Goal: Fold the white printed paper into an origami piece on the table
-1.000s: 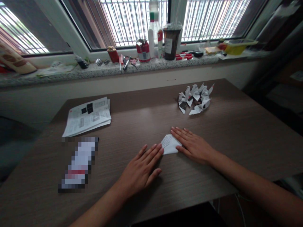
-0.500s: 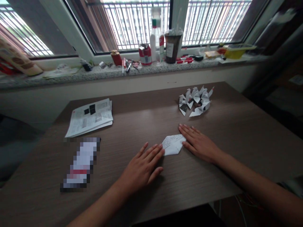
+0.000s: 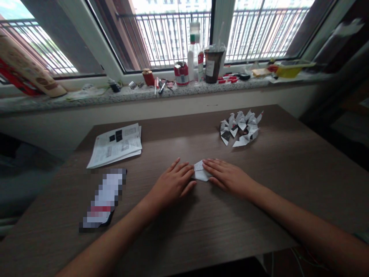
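Note:
A small folded white paper (image 3: 201,175) with printed text lies on the brown table between my hands. My left hand (image 3: 174,181) is spread flat, its fingertips on the paper's left edge and the thumb apart. From the right, my right hand (image 3: 226,175) lies over the paper's right part, fingers stretched out and palm down, hiding that side. Beyond my right hand stands a ring of folded paper pieces (image 3: 242,127) with pointed tips.
Printed sheets (image 3: 117,146) lie at the back left of the table (image 3: 173,238), with a blurred phone (image 3: 105,198) nearer. On the windowsill (image 3: 115,99) stand a red can (image 3: 181,74), a bottle (image 3: 195,57), a dark cup (image 3: 212,65) and a yellow container (image 3: 290,70).
My right hand has moved left and now covers more of the paper. Less of the paper shows between my hands. The whole view has shifted slightly.

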A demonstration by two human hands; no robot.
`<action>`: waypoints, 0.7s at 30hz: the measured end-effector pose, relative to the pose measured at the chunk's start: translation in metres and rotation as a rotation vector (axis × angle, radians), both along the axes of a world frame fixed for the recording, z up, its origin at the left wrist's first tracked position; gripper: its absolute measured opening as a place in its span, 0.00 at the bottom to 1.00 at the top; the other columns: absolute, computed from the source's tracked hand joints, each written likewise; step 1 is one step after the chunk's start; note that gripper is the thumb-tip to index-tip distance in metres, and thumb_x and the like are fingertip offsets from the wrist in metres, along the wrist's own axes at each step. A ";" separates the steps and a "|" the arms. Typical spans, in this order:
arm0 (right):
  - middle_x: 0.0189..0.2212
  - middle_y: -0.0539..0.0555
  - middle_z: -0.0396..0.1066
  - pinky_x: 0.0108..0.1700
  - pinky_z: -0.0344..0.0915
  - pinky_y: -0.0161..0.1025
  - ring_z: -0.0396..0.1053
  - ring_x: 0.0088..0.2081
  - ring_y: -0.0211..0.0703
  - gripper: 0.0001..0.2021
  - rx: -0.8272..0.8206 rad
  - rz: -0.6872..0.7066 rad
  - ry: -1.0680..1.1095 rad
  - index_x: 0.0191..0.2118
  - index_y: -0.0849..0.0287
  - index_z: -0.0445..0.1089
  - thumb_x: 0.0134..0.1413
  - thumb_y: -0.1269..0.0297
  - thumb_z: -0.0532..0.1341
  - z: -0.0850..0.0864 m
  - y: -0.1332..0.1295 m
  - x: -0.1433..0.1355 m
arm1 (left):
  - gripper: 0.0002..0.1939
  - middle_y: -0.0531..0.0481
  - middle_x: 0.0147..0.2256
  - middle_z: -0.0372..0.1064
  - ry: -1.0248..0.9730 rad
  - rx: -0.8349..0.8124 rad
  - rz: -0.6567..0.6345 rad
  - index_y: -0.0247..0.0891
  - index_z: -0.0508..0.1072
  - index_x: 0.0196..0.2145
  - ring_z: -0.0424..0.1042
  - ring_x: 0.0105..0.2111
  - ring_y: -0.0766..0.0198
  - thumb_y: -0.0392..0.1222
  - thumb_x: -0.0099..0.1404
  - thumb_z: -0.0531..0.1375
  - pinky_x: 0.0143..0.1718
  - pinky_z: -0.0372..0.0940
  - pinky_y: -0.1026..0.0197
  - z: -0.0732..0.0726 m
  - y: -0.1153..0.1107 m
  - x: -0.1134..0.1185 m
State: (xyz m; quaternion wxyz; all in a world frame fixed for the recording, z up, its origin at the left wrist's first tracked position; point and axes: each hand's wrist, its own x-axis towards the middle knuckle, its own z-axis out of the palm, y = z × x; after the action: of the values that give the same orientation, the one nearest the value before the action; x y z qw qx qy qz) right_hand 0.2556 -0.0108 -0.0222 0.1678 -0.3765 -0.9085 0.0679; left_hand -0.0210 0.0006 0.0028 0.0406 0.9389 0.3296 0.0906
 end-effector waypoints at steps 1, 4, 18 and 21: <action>0.69 0.58 0.59 0.68 0.60 0.55 0.59 0.68 0.53 0.27 -0.004 0.006 0.013 0.72 0.55 0.56 0.71 0.63 0.56 -0.004 0.003 -0.002 | 0.17 0.43 0.59 0.69 -0.012 0.012 0.003 0.38 0.69 0.57 0.66 0.62 0.53 0.48 0.76 0.55 0.71 0.47 0.42 0.001 0.003 0.002; 0.68 0.60 0.60 0.67 0.63 0.55 0.62 0.67 0.55 0.27 -0.022 0.013 0.038 0.71 0.57 0.58 0.70 0.64 0.57 -0.010 0.009 -0.003 | 0.15 0.43 0.56 0.71 -0.031 0.043 0.012 0.38 0.70 0.54 0.70 0.58 0.52 0.44 0.73 0.60 0.70 0.52 0.42 0.001 0.008 0.008; 0.62 0.56 0.70 0.64 0.67 0.54 0.67 0.63 0.51 0.16 -0.077 0.032 0.133 0.60 0.53 0.70 0.69 0.65 0.61 -0.006 0.011 -0.001 | 0.14 0.45 0.54 0.72 -0.195 -0.016 -0.032 0.41 0.72 0.55 0.74 0.50 0.54 0.42 0.74 0.59 0.50 0.73 0.50 -0.023 0.010 0.016; 0.61 0.55 0.72 0.64 0.66 0.55 0.67 0.63 0.52 0.14 -0.060 0.034 0.133 0.57 0.53 0.71 0.68 0.64 0.62 -0.007 0.011 0.000 | 0.12 0.46 0.53 0.73 -0.212 0.012 -0.010 0.44 0.73 0.54 0.74 0.48 0.55 0.41 0.74 0.60 0.47 0.73 0.52 -0.027 0.011 0.016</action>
State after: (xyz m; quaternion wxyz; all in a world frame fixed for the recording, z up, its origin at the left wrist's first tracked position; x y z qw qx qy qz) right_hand 0.2556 0.0004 -0.0292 0.2154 -0.3607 -0.8991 0.1230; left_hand -0.0048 0.0121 -0.0239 0.0701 0.9259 0.3182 0.1913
